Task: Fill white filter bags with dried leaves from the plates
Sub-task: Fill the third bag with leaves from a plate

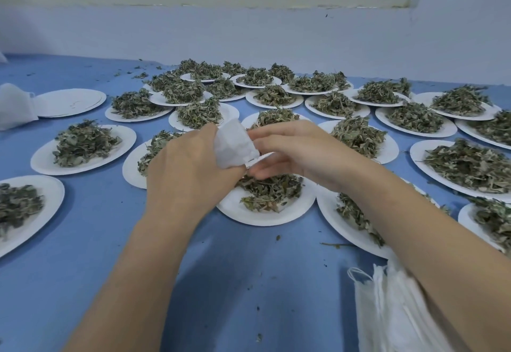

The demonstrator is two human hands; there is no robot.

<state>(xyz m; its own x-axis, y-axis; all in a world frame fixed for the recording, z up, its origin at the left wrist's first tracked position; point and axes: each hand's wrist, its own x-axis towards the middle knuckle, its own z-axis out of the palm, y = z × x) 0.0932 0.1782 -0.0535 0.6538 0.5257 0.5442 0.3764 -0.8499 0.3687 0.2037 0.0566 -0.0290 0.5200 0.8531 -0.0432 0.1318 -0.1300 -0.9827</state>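
Your left hand (190, 163) and right hand (290, 149) both pinch a crumpled white filter bag (233, 145) above a round paper plate (265, 212). Dry, curled green leaves (272, 188) are heaped on that plate, which sits on a blue cloth (110, 227).

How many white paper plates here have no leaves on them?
1 spot: a bare stack of round white paper plates at far left, beside a white filter bag. The stack's number is unclear; hands hide parts of other plates.
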